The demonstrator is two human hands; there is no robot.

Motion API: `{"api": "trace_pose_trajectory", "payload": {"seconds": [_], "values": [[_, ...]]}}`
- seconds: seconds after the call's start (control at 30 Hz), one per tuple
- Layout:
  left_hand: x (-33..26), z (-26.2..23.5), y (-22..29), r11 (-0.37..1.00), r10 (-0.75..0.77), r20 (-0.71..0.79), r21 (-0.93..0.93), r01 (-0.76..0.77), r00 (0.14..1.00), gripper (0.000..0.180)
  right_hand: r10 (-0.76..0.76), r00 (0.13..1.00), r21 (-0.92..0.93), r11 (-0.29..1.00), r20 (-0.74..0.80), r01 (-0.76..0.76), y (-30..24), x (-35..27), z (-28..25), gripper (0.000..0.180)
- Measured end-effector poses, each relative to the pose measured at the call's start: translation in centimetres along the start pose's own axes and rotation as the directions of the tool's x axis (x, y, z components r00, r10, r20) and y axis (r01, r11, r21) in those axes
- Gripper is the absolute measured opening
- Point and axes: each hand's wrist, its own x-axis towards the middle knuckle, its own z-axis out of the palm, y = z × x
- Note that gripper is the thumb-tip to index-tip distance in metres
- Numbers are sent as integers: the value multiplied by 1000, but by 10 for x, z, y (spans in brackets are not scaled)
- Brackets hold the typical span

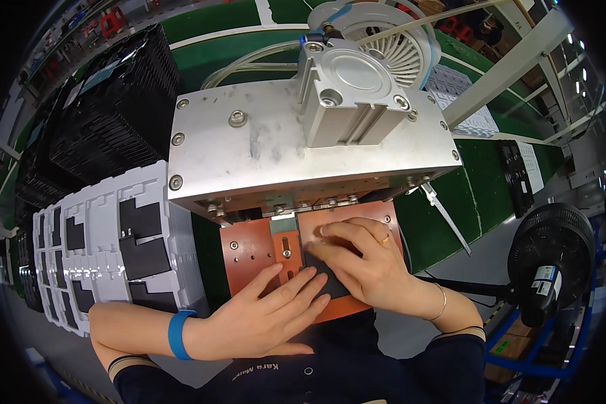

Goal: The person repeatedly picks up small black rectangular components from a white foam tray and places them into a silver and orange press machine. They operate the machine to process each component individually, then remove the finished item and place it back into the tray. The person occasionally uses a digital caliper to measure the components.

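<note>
A dark flat rectangular piece (328,285) lies on the orange-red base plate (246,259) of a metal press. My left hand (269,316) rests flat with its fingers spread, the fingertips touching the near left edge of the dark piece. Over the plate, my right hand (374,269) curls its fingers together, slightly blurred, above the dark piece's right side. What lies between those fingers, if anything, is hidden. Just behind both hands stands the press's silver housing (249,151), topped by a square air cylinder (353,87).
White moulded trays (101,249) holding black flat parts (145,259) are stacked at left, with black trays (111,114) behind. A fan (397,50) stands behind the press; a black round device (549,249) is at right. Metal calipers (448,215) lie on the green bench (424,232).
</note>
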Motion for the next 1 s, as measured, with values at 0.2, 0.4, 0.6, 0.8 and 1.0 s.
{"api": "trace_pose_trajectory", "payload": {"seconds": [0.2,0.4,0.6,0.8,1.0], "values": [[2,-2,-4,1000,6,-2,-22,-6,1000,75,67,997,22,997,32,-68,0,-1,-4,37],[0,-1,-4,996,-22,12,-88,23,1000,79,213,975,216,951,57,-220,-12,-30,-37,41],[4,-8,-12,984,-84,35,-157,88,996,87,113,988,165,978,100,-129,6,-28,-24,34],[9,-2,-32,977,-154,13,-150,154,988,87,79,994,200,975,75,-93,25,-6,-22,32],[8,2,-32,967,-177,-19,-191,170,984,81,90,993,218,970,82,-106,27,-4,-21,31]]}}
